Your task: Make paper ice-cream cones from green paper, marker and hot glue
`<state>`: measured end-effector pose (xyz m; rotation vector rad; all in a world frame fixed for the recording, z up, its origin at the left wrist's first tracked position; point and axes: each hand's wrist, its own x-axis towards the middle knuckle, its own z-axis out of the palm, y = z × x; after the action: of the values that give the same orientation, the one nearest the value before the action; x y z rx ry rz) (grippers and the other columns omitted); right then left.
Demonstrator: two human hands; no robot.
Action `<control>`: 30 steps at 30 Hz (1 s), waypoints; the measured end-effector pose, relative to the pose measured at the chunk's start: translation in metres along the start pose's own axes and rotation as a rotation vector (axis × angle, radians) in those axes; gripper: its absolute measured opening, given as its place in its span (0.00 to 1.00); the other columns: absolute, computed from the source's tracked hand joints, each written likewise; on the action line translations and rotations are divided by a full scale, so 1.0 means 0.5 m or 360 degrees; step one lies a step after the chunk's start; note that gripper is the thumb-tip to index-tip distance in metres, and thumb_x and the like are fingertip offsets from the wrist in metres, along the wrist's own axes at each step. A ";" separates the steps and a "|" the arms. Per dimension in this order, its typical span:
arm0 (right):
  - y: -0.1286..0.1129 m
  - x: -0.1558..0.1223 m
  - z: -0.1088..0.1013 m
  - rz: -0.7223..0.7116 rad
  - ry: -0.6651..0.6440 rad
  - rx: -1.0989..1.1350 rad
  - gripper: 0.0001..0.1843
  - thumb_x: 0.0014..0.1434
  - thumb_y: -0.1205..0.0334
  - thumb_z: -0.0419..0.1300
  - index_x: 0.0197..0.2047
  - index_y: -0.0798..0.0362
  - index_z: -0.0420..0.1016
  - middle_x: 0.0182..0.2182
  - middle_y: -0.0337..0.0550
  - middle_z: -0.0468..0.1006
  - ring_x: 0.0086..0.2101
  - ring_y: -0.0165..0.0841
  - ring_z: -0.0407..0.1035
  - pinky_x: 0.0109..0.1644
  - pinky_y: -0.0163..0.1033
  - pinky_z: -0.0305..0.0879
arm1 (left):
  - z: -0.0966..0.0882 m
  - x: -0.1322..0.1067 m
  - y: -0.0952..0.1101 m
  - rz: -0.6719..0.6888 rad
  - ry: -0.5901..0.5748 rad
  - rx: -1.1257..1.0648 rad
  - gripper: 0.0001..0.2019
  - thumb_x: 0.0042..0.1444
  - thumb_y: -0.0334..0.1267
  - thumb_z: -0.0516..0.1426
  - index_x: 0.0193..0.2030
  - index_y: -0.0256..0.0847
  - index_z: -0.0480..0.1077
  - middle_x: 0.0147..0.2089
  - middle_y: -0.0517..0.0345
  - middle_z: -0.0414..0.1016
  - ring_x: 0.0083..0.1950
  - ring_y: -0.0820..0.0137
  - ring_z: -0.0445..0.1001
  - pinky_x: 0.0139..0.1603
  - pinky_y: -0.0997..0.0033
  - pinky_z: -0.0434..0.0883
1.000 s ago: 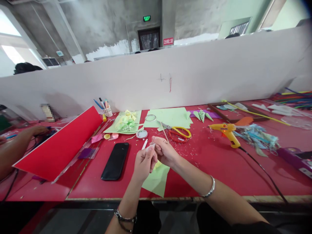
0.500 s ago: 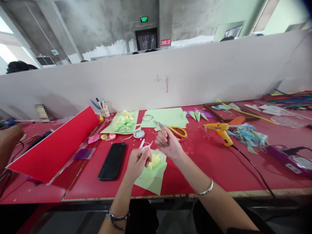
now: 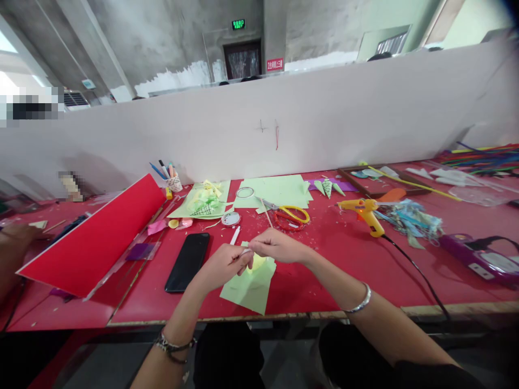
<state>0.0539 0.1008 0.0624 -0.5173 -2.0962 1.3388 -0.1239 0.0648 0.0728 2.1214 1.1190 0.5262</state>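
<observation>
Over the front of the table my two hands meet, fingertip to fingertip. My left hand [image 3: 221,266] is closed in a pinch on a small whitish-pink piece [image 3: 245,251], mostly covered by fingers. My right hand [image 3: 279,246] is also closed, its thumb and fingers pressed together against the left fingertips; what it grips is hidden. A thin pale stick [image 3: 266,212] shows just beyond the right hand; I cannot tell whether it is held. Below the hands lies a light green paper sheet [image 3: 259,297] with a crumpled yellow piece [image 3: 258,263] on it.
A black phone [image 3: 187,263] lies left, beside a leaning red board [image 3: 101,232]. Behind the hands are scissors [image 3: 294,215], green sheets [image 3: 275,190] and a white pen [image 3: 235,235]. A yellow glue gun [image 3: 367,213] with its cord lies right. Another person's hand [image 3: 18,240] is far left.
My right hand has come down and toward me to meet the left hand's fingertips. The scissors' handles and the thin stick are more exposed. The view has shifted slightly.
</observation>
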 end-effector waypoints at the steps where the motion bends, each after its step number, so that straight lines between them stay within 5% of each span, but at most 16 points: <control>1: 0.006 0.001 0.008 0.0010 0.0099 0.0228 0.22 0.56 0.51 0.50 0.18 0.56 0.66 0.14 0.31 0.55 0.17 0.22 0.47 0.23 0.32 0.43 | 0.003 0.000 0.000 -0.0010 0.0021 -0.0103 0.21 0.58 0.46 0.43 0.24 0.36 0.66 0.17 0.64 0.60 0.20 0.77 0.60 0.23 0.78 0.56; 6: 0.023 0.008 0.066 0.0000 0.0459 0.0831 0.27 0.55 0.42 0.45 0.14 0.52 0.49 0.11 0.30 0.50 0.15 0.23 0.51 0.23 0.33 0.46 | 0.030 0.001 0.008 -0.0021 0.0165 -0.0554 0.21 0.57 0.49 0.44 0.24 0.36 0.65 0.14 0.65 0.57 0.17 0.79 0.55 0.20 0.78 0.54; 12: 0.010 0.017 0.090 0.0112 0.0700 0.1412 0.27 0.47 0.41 0.55 0.13 0.52 0.51 0.08 0.28 0.48 0.14 0.24 0.54 0.20 0.32 0.47 | 0.039 -0.001 0.030 -0.0020 0.0331 -0.0556 0.20 0.57 0.47 0.45 0.21 0.36 0.63 0.12 0.67 0.53 0.15 0.80 0.52 0.19 0.79 0.52; 21: 0.018 -0.024 0.076 -0.0011 0.0781 0.1005 0.23 0.49 0.39 0.51 0.25 0.53 0.62 0.15 0.31 0.58 0.17 0.23 0.48 0.21 0.32 0.41 | 0.050 -0.006 0.034 -0.0048 0.0567 -0.0420 0.19 0.58 0.46 0.44 0.23 0.37 0.62 0.14 0.67 0.54 0.17 0.79 0.53 0.20 0.78 0.52; 30: -0.012 0.008 0.085 0.0021 0.0836 0.0477 0.09 0.53 0.56 0.53 0.28 0.53 0.66 0.19 0.34 0.64 0.21 0.25 0.55 0.24 0.32 0.49 | 0.027 -0.018 0.018 -0.0025 0.0637 -0.0238 0.18 0.58 0.44 0.44 0.21 0.37 0.60 0.16 0.66 0.55 0.18 0.78 0.55 0.21 0.78 0.53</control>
<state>0.0226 0.0719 0.0555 -0.6673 -1.4438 1.3197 -0.1155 0.0486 0.0696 1.9239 1.2644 1.0274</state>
